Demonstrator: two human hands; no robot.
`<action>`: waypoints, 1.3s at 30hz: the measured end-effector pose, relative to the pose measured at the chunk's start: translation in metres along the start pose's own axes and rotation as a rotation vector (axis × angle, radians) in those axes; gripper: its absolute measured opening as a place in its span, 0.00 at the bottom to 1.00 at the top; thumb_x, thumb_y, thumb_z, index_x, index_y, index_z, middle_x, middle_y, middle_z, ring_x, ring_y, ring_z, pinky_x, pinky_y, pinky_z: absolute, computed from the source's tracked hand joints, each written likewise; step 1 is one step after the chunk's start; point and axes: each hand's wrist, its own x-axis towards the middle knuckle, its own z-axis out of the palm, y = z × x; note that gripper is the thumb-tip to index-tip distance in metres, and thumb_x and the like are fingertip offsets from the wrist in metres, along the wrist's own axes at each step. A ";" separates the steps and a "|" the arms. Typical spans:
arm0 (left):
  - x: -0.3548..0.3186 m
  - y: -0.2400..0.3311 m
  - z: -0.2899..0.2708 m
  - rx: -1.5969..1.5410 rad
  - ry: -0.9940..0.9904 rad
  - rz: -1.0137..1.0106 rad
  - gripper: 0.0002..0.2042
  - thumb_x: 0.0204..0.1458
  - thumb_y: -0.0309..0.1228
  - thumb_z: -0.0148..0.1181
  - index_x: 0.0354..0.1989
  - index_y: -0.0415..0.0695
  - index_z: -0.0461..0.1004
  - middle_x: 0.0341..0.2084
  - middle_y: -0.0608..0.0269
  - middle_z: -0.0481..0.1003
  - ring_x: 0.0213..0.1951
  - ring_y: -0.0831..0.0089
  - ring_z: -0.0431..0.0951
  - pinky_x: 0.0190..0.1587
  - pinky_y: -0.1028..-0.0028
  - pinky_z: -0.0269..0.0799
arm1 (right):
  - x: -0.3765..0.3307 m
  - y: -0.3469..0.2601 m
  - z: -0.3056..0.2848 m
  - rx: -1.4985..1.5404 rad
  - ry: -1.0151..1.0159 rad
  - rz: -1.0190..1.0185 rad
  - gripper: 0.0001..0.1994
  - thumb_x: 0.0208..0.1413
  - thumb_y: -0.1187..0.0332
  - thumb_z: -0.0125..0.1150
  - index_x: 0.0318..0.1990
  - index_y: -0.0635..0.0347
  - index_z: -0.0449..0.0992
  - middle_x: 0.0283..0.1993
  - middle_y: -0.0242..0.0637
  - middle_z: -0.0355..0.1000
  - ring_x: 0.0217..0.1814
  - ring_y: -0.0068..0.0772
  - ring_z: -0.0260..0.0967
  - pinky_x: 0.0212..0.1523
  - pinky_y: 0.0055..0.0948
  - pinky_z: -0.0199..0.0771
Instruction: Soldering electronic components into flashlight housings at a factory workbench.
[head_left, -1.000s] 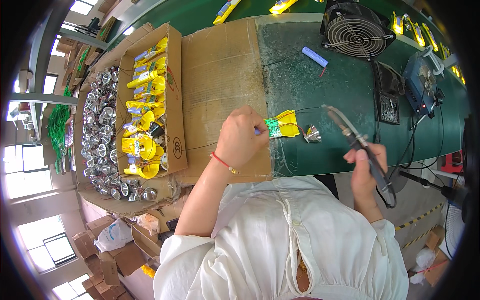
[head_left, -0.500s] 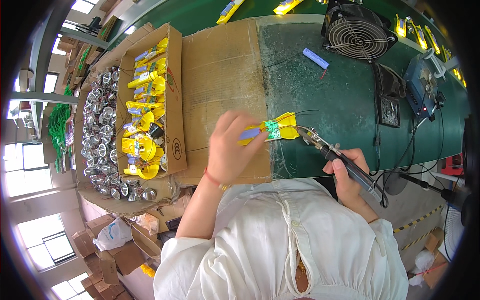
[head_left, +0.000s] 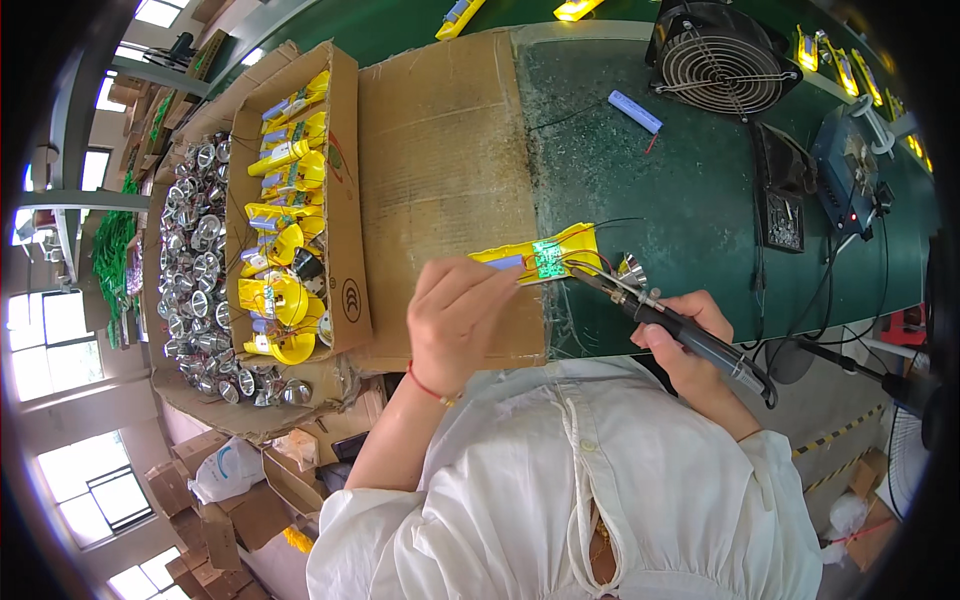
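Observation:
A yellow plastic lamp shell [head_left: 575,243] lies across the edge between the cardboard and the green mat. It holds a green circuit board [head_left: 549,259] and a blue cylindrical battery [head_left: 508,263], with thin wires about them. My left hand [head_left: 450,315] is at the battery end, fingers drawn together in a pinch; whatever is between them is hidden. In my right hand [head_left: 690,335] is a soldering iron [head_left: 690,338], its tip close to the right edge of the board. A small silvery reflector cup [head_left: 632,270] sits just behind the iron.
At left, a cardboard box [head_left: 345,200] holds several yellow shells, beside many silvery reflectors [head_left: 205,240]. A loose blue battery [head_left: 635,112] lies beyond the shell. A black fan [head_left: 722,75] and a blue soldering station [head_left: 845,170] with cables stand at the far right.
My left hand has drawn back slightly, uncovering more of the shell. The iron's tip has shifted left and nearer, toward the board, and the reflector behind it shows more fully.

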 end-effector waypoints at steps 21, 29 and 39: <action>0.005 -0.006 0.024 0.026 -0.188 -0.079 0.04 0.35 0.25 0.62 0.22 0.45 0.75 0.22 0.67 0.70 0.32 0.66 0.68 0.33 0.71 0.66 | 0.010 -0.001 0.004 0.010 0.049 0.045 0.07 0.46 0.74 0.59 0.29 0.67 0.67 0.20 0.37 0.71 0.21 0.21 0.70 0.21 0.20 0.70; 0.005 -0.004 0.024 0.027 -0.202 -0.082 0.04 0.35 0.26 0.62 0.22 0.45 0.75 0.22 0.67 0.70 0.31 0.66 0.67 0.33 0.71 0.66 | 0.011 0.000 0.003 -0.023 0.030 0.045 0.07 0.46 0.74 0.59 0.28 0.66 0.67 0.19 0.36 0.70 0.20 0.20 0.69 0.20 0.19 0.68; 0.010 -0.005 0.021 0.009 -0.236 -0.119 0.05 0.34 0.23 0.62 0.23 0.43 0.76 0.21 0.65 0.71 0.31 0.66 0.68 0.33 0.72 0.66 | 0.009 -0.004 0.003 0.137 0.098 0.011 0.06 0.49 0.77 0.54 0.31 0.67 0.64 0.20 0.41 0.67 0.19 0.26 0.67 0.21 0.24 0.70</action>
